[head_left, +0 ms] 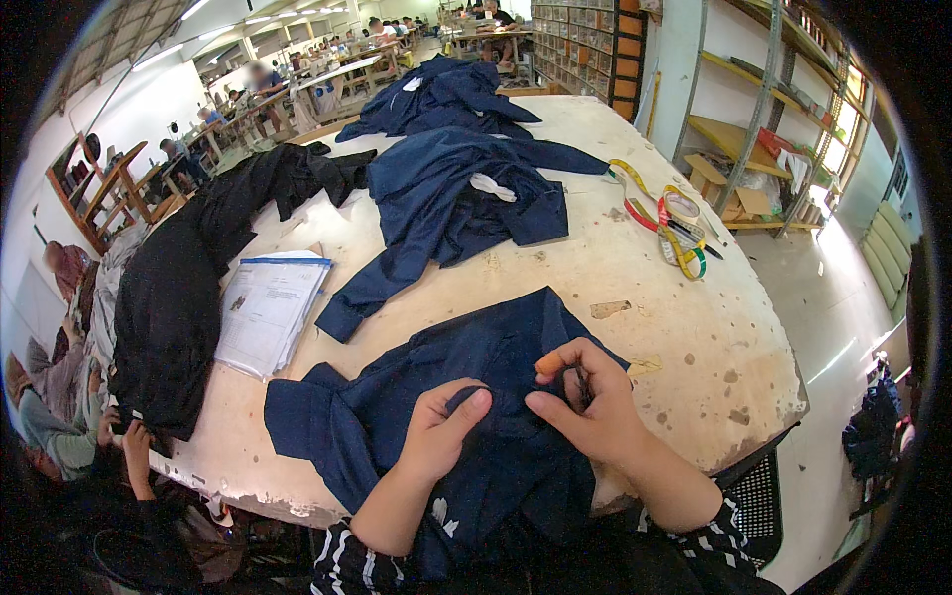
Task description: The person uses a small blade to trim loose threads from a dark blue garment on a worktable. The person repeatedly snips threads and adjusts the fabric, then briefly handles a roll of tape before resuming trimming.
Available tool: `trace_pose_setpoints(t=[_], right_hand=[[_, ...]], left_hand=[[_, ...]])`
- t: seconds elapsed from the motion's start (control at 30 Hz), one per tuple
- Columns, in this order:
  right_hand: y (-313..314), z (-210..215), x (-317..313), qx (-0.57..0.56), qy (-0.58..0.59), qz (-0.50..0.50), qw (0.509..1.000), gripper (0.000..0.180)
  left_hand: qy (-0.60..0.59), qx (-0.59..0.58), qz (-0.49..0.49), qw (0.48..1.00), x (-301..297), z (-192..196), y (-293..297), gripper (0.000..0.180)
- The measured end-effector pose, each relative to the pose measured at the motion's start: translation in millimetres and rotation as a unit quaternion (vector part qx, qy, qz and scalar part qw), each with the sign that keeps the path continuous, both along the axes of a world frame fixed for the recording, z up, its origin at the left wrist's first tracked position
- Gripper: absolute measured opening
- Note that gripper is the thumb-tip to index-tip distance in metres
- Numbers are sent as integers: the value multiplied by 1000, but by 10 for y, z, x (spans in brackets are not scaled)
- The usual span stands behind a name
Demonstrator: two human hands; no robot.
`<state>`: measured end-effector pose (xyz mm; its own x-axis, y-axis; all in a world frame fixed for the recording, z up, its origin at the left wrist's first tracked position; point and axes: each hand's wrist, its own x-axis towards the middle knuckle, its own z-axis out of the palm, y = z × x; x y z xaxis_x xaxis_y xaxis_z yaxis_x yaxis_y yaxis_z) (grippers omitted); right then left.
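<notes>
Yr L hand (436,428) pinches navy garment (466,345); yr R hand (607,415), half-curled round unclear dark item (577,387), cd slip & snag cloth

Three navy garments (486,347), one measuring tape (664,213), one paper stack (266,315)
</notes>
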<state>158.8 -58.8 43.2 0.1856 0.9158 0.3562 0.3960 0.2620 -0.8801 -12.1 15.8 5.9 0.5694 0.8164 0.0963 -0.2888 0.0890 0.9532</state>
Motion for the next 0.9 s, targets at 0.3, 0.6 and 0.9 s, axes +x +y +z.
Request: trace_pose_setpoints(t=[0.3, 0.6, 0.9], right_hand=[[-60, 39, -21, 84, -197, 48, 976, 17], [-62, 7, -72, 76, -306, 19, 949, 13], [-60, -1, -71, 74, -308, 12, 948, 13]], left_hand=[[7, 5, -1, 1000, 17, 9, 0, 17], [3, -22, 16, 1000, 24, 12, -28, 16], [-26, -28, 15, 999, 29, 7, -27, 14]])
